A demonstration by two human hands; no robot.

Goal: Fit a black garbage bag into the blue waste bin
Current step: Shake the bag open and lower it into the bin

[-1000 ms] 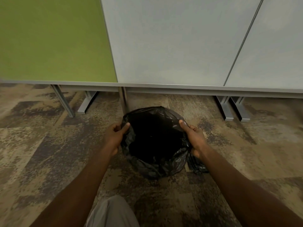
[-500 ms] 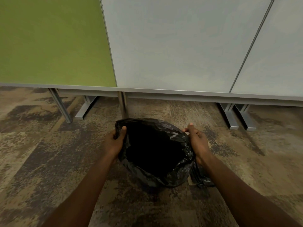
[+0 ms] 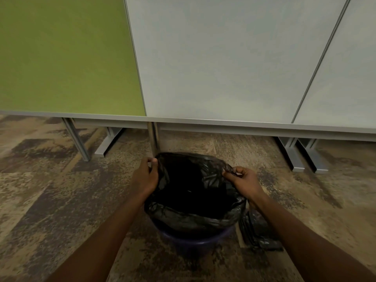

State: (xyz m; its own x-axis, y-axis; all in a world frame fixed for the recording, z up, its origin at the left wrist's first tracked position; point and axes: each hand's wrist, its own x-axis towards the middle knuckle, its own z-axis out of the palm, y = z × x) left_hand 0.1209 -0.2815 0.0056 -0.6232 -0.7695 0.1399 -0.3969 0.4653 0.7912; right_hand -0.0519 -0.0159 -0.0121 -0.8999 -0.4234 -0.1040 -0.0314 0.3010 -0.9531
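Change: crinkled black plastic garbage bag now draped over round blue waste bin on the carpet | left hand, right hand pinch its raised far rim | near edge seated, far edge pending.

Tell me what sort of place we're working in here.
Likely an open-plan office: green and grey partition panels on metal feet, patterned carpet, and a small blue waste bin.
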